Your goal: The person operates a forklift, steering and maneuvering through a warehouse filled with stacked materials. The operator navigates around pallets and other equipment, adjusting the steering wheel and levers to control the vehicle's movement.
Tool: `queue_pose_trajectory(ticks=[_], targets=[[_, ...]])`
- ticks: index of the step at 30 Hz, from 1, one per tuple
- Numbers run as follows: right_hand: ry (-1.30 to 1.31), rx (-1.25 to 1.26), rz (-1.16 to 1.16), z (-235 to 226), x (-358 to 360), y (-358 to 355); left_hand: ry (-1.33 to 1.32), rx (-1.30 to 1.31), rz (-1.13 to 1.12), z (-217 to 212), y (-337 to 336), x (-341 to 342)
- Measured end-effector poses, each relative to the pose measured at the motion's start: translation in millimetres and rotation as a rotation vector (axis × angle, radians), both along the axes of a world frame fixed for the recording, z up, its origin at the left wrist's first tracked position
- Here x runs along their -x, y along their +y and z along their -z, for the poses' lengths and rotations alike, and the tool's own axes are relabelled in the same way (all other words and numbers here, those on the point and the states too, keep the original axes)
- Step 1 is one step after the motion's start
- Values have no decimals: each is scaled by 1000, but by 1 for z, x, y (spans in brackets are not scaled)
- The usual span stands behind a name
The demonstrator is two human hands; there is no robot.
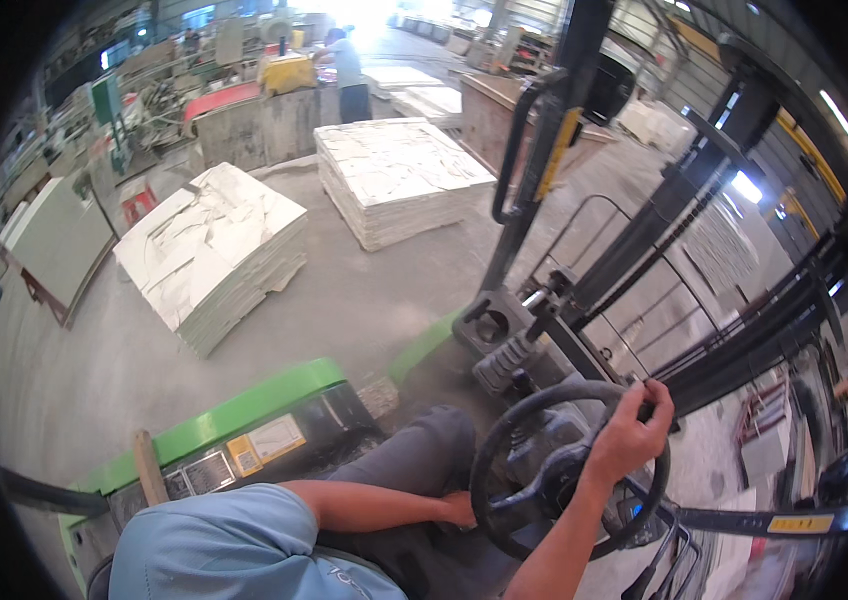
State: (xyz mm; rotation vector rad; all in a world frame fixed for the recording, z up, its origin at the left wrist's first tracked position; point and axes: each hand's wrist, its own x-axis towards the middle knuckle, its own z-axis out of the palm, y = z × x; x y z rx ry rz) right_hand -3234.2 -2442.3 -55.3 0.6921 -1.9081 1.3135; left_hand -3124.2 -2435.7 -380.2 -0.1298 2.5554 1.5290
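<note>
I sit in a green forklift with a black steering wheel (485, 462) in front of me. My right hand (634, 428) is at the far part of its rim, with the fingers curled closed around it. Low beside my thigh, my left hand (459, 509) lies close to the near side of the wheel. Its fingers are mostly hidden, so I cannot tell whether it holds anything. Grey trousers (414, 450) cover my leg beside the wheel. A black ribbed lever boot (504, 365) stands beyond the wheel.
Two stacks of pale stone slabs, a left stack (229, 240) and a farther stack (399, 175), stand on the floor. A tilted slab rack (59, 240) is at the left. A person (347, 70) stands beyond. The forklift's dark mast (664, 210) and a green side panel (274, 395) border the cab.
</note>
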Motion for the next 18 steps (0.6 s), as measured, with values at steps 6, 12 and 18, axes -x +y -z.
queue_pose_trajectory(ticks=[6,12,18], targets=[[-52,12,-12,11,191,-44,-49,-22,-81,17,-47,192],[34,-12,15,19,352,-110,55,-9,-7,38,-106,363],[-47,42,18,20,510,-196,114,-20,26,49,-193,524]])
